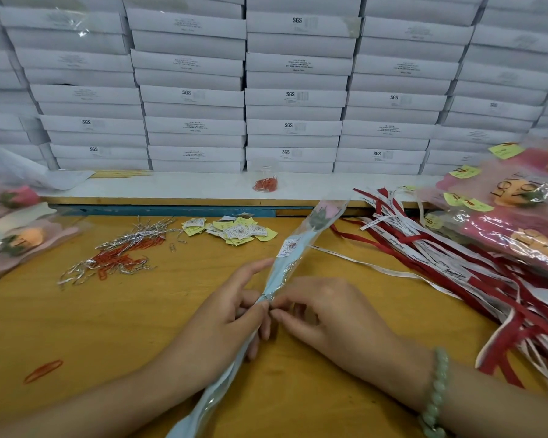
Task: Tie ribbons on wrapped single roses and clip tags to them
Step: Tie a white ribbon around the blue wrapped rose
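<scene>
A single pink rose (325, 210) in a clear and pale blue sleeve (290, 263) lies slanted across the wooden table, bud away from me. A white tag (288, 247) sits on the sleeve below the bud. My left hand (231, 314) is wrapped around the gathered neck of the sleeve. My right hand (326, 308) pinches a thin silver twist tie (268, 299) at that same spot, fingertips touching the left hand's. A heap of red and white ribbons (450, 267) lies to the right. Loose yellow and white tags (234, 230) lie beyond the hands.
Silver twist ties and orange paper clips (117, 254) are scattered at the left, one clip (43, 371) nearer me. Wrapped roses are piled at the right (506, 210) and at the left (19, 238). A small clear cup of clips (266, 181) stands on the shelf below stacked white boxes (295, 96).
</scene>
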{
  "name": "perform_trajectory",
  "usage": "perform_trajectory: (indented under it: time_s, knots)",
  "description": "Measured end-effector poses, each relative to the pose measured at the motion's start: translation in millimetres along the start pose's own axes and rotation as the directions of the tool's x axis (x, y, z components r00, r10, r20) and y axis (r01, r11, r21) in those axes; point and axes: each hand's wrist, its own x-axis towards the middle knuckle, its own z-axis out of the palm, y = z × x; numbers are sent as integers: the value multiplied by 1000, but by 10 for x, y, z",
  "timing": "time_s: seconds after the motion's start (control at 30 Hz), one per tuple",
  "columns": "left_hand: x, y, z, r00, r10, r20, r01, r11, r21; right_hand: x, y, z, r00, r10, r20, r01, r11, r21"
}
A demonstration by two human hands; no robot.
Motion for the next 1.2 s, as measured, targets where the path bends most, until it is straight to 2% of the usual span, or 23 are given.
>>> perform_trajectory:
  time_s: [0.47,0.63,1.0,1.1,1.2]
  knots:
    - [0,12,13,1000,-24,-14,24,1000,11,-3,17,24,999,48,17,-50,989,140]
    - [-10,34,2,999,-50,-12,49,998,-46,-3,9,13,999,12,53,-19,991,136]
    - [-12,37,0,1000,-28,8,28,999,-16,-1,-24,-1,999,-3,51,1,999,41]
    - [-3,21,4,1000,-26,6,26,1000,-3,3,-32,7,998,46,47,-51,993,104]
    - [-6,15,11,1000,-6,-3,6,1000,18,12,-47,-10,982,172,79,-189,925,331]
